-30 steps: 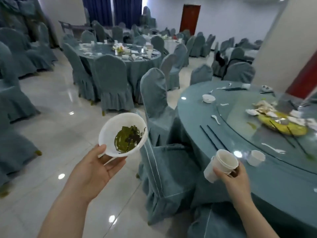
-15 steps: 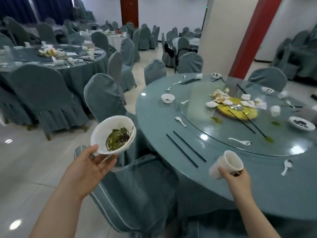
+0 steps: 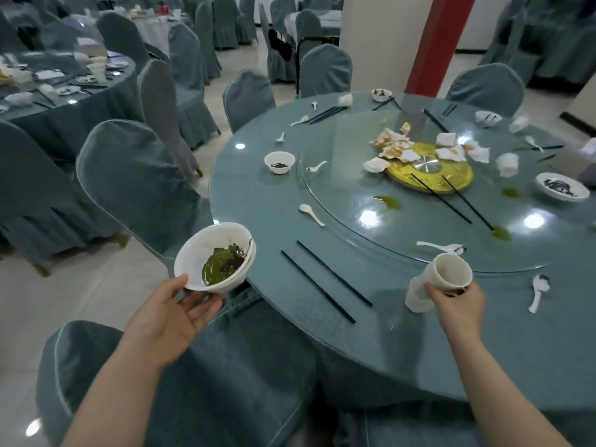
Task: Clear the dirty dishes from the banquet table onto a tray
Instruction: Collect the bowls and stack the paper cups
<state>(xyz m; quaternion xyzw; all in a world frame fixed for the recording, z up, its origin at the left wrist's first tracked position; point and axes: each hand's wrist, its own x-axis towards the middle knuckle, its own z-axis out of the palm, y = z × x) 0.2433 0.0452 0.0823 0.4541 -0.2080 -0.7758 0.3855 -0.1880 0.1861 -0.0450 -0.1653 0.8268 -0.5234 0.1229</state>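
Left hand fingers cradle stacked bowls holding green dregs; right hand fingers grip empty stacked cups.

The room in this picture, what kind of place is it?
Most likely a banquet hall after a meal: large round tables in teal cloth, a glass turntable with a yellow dish, and rows of fabric-covered chairs.

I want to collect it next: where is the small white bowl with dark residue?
The small white bowl stands on the table's left part, just outside the glass turntable.
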